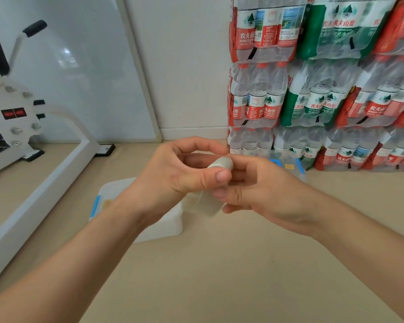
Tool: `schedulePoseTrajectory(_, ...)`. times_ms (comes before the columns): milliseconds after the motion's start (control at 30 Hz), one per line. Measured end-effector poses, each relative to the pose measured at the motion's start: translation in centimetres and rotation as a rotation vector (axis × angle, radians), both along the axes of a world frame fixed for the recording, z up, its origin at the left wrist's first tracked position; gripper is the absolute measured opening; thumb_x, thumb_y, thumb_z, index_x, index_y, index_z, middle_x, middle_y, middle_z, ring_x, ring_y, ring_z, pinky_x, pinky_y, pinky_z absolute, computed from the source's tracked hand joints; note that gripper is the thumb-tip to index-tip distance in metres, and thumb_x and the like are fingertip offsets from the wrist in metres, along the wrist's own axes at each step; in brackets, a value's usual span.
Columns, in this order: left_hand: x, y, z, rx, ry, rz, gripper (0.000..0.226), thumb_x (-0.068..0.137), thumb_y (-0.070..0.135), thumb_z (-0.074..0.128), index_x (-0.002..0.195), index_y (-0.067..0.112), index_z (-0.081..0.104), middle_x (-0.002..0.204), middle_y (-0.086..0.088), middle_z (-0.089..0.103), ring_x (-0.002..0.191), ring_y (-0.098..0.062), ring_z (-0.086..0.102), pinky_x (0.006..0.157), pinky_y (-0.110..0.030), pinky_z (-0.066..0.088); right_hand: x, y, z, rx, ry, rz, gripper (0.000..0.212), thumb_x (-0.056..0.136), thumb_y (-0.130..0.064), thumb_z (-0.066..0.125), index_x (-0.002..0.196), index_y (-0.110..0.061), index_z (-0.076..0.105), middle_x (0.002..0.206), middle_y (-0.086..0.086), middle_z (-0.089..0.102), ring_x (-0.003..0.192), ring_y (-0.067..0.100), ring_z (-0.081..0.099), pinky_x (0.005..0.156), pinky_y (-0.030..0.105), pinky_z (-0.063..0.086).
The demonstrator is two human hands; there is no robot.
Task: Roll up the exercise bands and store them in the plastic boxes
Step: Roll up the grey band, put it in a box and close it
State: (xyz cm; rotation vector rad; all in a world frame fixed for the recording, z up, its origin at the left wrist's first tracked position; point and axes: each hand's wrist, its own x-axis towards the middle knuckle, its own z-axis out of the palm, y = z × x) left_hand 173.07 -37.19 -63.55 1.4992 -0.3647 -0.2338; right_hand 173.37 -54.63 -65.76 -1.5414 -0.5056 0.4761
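Note:
Both hands meet above the floor at mid-frame. My left hand [182, 173] and my right hand [254, 190] pinch a pale, translucent exercise band [222, 163] between them. Its rolled end shows at the fingertips, and a loose flat length hangs below the hands. Under my left wrist a white plastic box [166, 227] with a blue clip on its left side stands on the floor. A second clear plastic box [289, 166] with blue clips lies behind my right hand, mostly hidden.
Stacked shrink-wrapped packs of water bottles [324, 89] fill the right back. A white exercise machine [21, 117] with a long white base rail stands at the left, a whiteboard [84, 73] leaning on the wall behind it. Beige floor [208, 276] spreads in front.

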Motion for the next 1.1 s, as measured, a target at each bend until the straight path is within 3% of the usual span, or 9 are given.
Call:
schedulePoseTrajectory(133, 0.4, 0.6, 0.0, 0.007, -0.010, 0.005, 0.042, 0.047, 0.020, 0.081, 0.088, 0.017, 0.073, 0.087, -0.007, 0.076, 0.078, -0.019, 0.071, 0.068, -0.023, 0.054, 0.3, -0.5, -0.2, 0.133, 0.213, 0.007, 0.040, 0.077, -0.008, 0.065, 0.118, -0.011, 0.065, 0.089, 0.007, 0.069, 0.074, 0.011, 0.066, 0.056, 0.021, 0.052)
schedulePoseTrajectory(333, 0.7, 2.1, 0.7, 0.284, -0.081, -0.082, 0.055, 0.044, 0.012, 0.085, 0.097, 0.025, 0.074, 0.095, 0.001, 0.074, 0.095, -0.021, 0.065, 0.077, -0.030, 0.058, 1.0, -1.2, 0.4, 0.036, 0.247, 0.012, 0.032, 0.073, -0.005, 0.071, 0.104, 0.002, 0.070, 0.084, 0.010, 0.069, 0.064, 0.010, 0.062, 0.050, 0.018, 0.048)
schedulePoseTrajectory(400, 0.5, 2.0, 1.2, 0.397, -0.121, -0.094, 0.056, 0.046, 0.010, 0.090, 0.097, 0.025, 0.074, 0.096, 0.002, 0.073, 0.099, -0.027, 0.063, 0.082, -0.033, 0.058, 1.1, -1.3, 0.4, 0.027, 0.269, 0.020, 0.029, 0.073, -0.008, 0.064, 0.100, 0.003, 0.071, 0.083, 0.012, 0.068, 0.062, 0.011, 0.061, 0.050, 0.018, 0.048)
schedulePoseTrajectory(533, -0.2, 1.1, 1.9, 0.676, -0.239, -0.078, 0.056, 0.053, 0.005, 0.090, 0.094, 0.038, 0.070, 0.093, 0.010, 0.070, 0.086, -0.010, 0.064, 0.075, -0.016, 0.053, 0.7, -0.6, 0.3, -0.041, 0.253, -0.010, 0.030, 0.074, -0.029, 0.076, 0.094, -0.006, 0.074, 0.079, 0.006, 0.069, 0.063, 0.010, 0.061, 0.050, 0.017, 0.047)
schedulePoseTrajectory(633, -0.4, 0.3, 1.8, 0.807, -0.353, -0.081, 0.060, 0.057, 0.010, 0.088, 0.100, 0.045, 0.064, 0.094, 0.015, 0.068, 0.084, -0.007, 0.061, 0.076, -0.018, 0.052, 0.5, -0.1, -0.1, -0.058, 0.209, -0.095, 0.034, 0.068, -0.037, 0.071, 0.090, -0.011, 0.075, 0.078, 0.001, 0.069, 0.063, 0.007, 0.060, 0.048, 0.016, 0.045)
schedulePoseTrajectory(733, 0.0, 0.9, 1.3, 0.688, -0.298, -0.085, 0.072, 0.058, 0.011, 0.088, 0.115, 0.045, 0.059, 0.103, 0.026, 0.062, 0.083, -0.005, 0.054, 0.076, -0.019, 0.051, 0.6, -0.2, 0.0, 0.060, 0.227, -0.099, 0.021, 0.070, -0.029, 0.068, 0.083, -0.013, 0.075, 0.077, 0.000, 0.071, 0.063, 0.007, 0.062, 0.050, 0.016, 0.048)
schedulePoseTrajectory(900, 0.5, 2.0, 0.0, 0.274, -0.097, -0.169, 0.051, 0.062, 0.019, 0.081, 0.111, 0.028, 0.067, 0.105, 0.013, 0.066, 0.090, -0.022, 0.049, 0.075, -0.030, 0.048, 0.6, -0.6, 0.4, 0.224, 0.326, -0.068, 0.038, 0.072, -0.014, 0.066, 0.108, -0.009, 0.058, 0.080, 0.008, 0.070, 0.067, 0.014, 0.065, 0.056, 0.021, 0.054)
schedulePoseTrajectory(1000, 0.6, 1.7, -0.6, 0.168, -0.045, -0.223, 0.054, 0.061, 0.031, 0.086, 0.111, 0.024, 0.066, 0.114, -0.005, 0.066, 0.100, -0.033, 0.050, 0.085, -0.040, 0.044, 0.6, -0.7, 0.4, 0.287, 0.347, -0.032, 0.039, 0.076, -0.007, 0.070, 0.109, -0.013, 0.051, 0.084, 0.012, 0.066, 0.071, 0.018, 0.066, 0.058, 0.025, 0.055)
schedulePoseTrajectory(1100, 0.8, 1.6, -0.7, 0.155, -0.036, -0.240, 0.057, 0.055, 0.033, 0.088, 0.108, 0.024, 0.067, 0.112, -0.009, 0.066, 0.105, -0.038, 0.053, 0.088, -0.040, 0.046, 0.5, -0.8, 0.3, 0.309, 0.359, 0.002, 0.038, 0.077, -0.006, 0.063, 0.112, -0.014, 0.052, 0.088, 0.014, 0.064, 0.073, 0.019, 0.066, 0.060, 0.026, 0.055)
